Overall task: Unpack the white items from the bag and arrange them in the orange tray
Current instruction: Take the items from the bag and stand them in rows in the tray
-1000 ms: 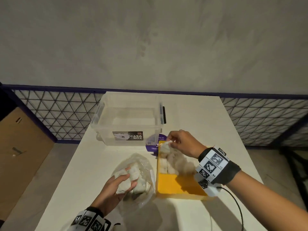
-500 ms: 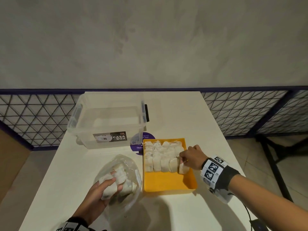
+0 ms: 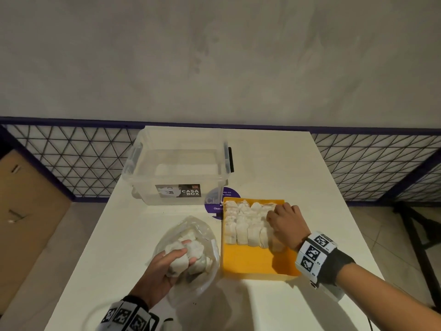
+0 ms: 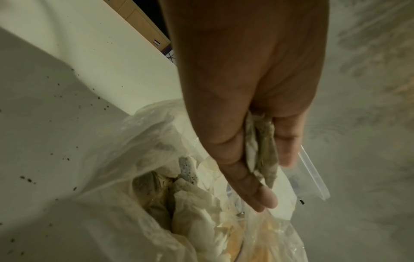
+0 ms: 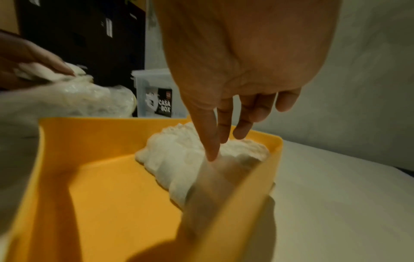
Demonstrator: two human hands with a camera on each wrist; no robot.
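Note:
The orange tray (image 3: pixel 250 261) lies on the white table, with rows of white wrapped items (image 3: pixel 245 225) filling its far half. My right hand (image 3: pixel 276 218) hovers over the tray's right side. In the right wrist view its fingers (image 5: pixel 212 141) point straight down and touch the white items (image 5: pixel 179 156), holding nothing. To the left lies the clear plastic bag (image 3: pixel 205 235), open, with more white items (image 4: pixel 195 203) inside. My left hand (image 3: pixel 171 261) grips a bunch of white items (image 3: pixel 188 252) at the bag's mouth, pinched between thumb and fingers (image 4: pixel 261 150).
A clear lidded storage box (image 3: pixel 179 168) stands behind the bag and tray, beside a purple round sticker (image 3: pixel 230 199) on the table. Wire mesh fencing (image 3: pixel 71 163) runs behind the table. A cardboard box (image 3: pixel 23 211) sits on the floor at left.
My right hand set a white item at the right end of the tray's near row, let it go and shifted toward the tray's far right. The left hand keeps gripping items at the bag.

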